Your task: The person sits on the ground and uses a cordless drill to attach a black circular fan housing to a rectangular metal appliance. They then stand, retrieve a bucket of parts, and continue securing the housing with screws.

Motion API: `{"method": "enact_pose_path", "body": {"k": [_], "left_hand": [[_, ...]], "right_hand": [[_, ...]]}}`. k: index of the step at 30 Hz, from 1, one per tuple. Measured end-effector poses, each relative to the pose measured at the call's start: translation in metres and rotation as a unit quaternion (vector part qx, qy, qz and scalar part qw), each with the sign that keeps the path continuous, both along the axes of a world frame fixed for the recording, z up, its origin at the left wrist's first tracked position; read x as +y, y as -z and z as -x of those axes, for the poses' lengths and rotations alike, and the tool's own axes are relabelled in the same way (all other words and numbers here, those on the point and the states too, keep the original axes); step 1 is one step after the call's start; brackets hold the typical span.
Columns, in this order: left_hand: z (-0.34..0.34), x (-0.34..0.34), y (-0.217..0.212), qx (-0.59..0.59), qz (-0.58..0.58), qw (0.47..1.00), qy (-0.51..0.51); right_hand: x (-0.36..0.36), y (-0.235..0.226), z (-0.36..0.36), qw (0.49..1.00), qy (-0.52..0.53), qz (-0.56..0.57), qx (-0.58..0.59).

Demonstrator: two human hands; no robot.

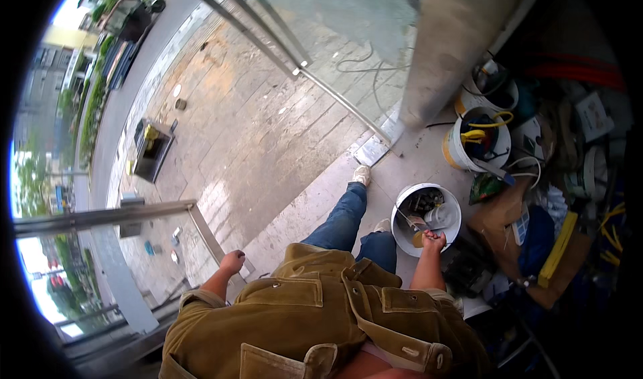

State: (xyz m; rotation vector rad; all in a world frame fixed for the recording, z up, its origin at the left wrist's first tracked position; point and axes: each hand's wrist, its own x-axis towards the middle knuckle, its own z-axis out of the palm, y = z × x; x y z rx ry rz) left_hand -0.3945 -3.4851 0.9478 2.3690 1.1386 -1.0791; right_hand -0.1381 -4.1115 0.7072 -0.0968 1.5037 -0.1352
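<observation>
My right hand [434, 240] is closed on the thin handle of a white bucket [457, 208], at the bucket's near rim. Inside lie assorted tools and a white roundish item [439, 216], too jumbled to name fully. The bucket hangs or stands beside my right leg; I cannot tell whether it touches the floor. My left hand [233, 262] is held out to the left with its fingers curled in and nothing visible in them. It is nearest to the metal-framed glass door [209, 235], and contact with the frame does not show.
An open doorway leads onto dusty paving [268, 151] with a dark metal box [153, 152]. At right, more buckets [455, 148] hold cables and tools, near cardboard [499, 235], a yellow bar [559, 248] and heaped gear. A column [455, 44] stands beside the glass panel [348, 37].
</observation>
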Motion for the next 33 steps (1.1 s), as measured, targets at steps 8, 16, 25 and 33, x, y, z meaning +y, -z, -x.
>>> {"method": "enact_pose_path", "body": {"k": [8,16,25,33], "left_hand": [[0.2,-0.015,0.002,-0.001,0.048,0.984,-0.171],[0.362,0.134,0.011,0.035,0.02,0.956,-0.292],[0.239,0.383,-0.029,-0.173,-0.066,0.926,-0.33],[0.287,0.441,-0.037,-0.233,-0.146,0.871,-0.407]], "right_hand": [[-0.026,0.004,-0.014,0.96,-0.253,0.076,0.091],[0.126,-0.033,-0.009,0.912,-0.406,0.057,0.02],[0.307,-0.061,-0.093,0.859,-0.509,0.014,-0.047],[0.649,-0.136,-0.145,0.494,-0.824,0.219,-0.173]]}}
